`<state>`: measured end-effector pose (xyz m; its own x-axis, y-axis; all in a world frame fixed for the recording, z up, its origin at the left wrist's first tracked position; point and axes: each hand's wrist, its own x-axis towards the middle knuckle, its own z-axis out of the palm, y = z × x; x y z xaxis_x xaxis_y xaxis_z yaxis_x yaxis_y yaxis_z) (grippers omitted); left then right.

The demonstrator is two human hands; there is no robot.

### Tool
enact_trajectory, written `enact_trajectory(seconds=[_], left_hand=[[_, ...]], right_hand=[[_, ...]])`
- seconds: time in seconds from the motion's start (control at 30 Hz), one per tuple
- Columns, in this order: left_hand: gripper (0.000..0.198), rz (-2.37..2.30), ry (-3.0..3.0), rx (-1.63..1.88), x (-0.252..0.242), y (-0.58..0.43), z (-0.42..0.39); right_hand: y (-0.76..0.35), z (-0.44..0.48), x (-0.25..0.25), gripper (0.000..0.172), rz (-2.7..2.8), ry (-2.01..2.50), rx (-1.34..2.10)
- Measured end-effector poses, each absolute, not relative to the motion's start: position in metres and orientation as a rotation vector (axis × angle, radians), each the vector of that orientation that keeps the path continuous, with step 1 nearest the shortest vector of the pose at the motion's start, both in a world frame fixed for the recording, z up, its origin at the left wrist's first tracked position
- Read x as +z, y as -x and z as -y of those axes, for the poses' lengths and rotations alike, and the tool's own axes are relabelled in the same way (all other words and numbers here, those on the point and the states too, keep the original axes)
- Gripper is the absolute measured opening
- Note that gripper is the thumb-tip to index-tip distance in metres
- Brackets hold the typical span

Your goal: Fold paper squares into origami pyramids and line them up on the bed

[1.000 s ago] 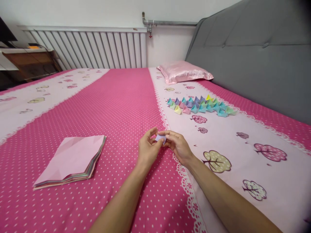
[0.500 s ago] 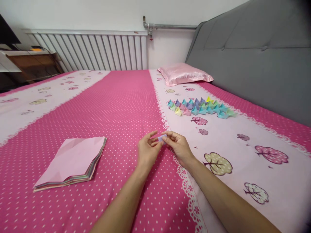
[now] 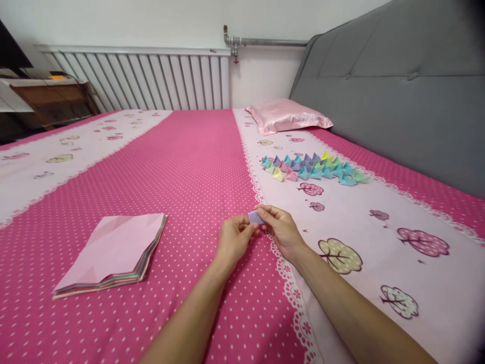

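Observation:
A small folded piece of purple paper (image 3: 255,217) is held between both hands above the bed. My left hand (image 3: 234,237) pinches its lower left part with thumb and fingers. On the other side, my right hand (image 3: 281,228) grips the paper's right edge, thumb on top. Several small folded paper shapes (image 3: 315,171) in blue, purple, green, pink and yellow stand in rows beyond my right hand. To the left of my hands lies a stack of square paper (image 3: 113,247), with a pink sheet on top.
The bed cover (image 3: 182,167) is pink with pale printed bands. A pink satin pillow (image 3: 288,115) lies at the back, beside a grey padded headboard (image 3: 397,96). Behind the bed is a white radiator (image 3: 151,81); a wooden desk (image 3: 53,101) stands at the far left.
The fingers of my left hand have closed in on the paper from a more spread pose. The purple paper has turned slightly and shows more of its face.

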<state>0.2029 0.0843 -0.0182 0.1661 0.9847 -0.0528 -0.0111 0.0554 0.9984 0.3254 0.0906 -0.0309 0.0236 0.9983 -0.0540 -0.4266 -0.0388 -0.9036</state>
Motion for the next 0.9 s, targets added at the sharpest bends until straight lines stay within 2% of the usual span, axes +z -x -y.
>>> enact_trajectory(seconds=[0.57, 0.8, 0.9], left_hand=[[0.010, -1.064, -1.205, 1.024, -0.0172, -0.2032, -0.0834], [0.011, -1.078, -1.139, 1.065, -0.0151, -0.2022, -0.0851], [0.011, -1.089, -1.119, 1.068, -0.0131, -0.2016, -0.0846]], right_hand=[[-0.3253, -0.0890, -0.0291, 0.024, 0.886, 0.898, 1.390], [-0.3254, -0.0896, -0.0262, 0.036, 0.798, 0.870, 1.412], [-0.3261, -0.0899, -0.0270, 0.032, 0.823, 0.863, 1.400]])
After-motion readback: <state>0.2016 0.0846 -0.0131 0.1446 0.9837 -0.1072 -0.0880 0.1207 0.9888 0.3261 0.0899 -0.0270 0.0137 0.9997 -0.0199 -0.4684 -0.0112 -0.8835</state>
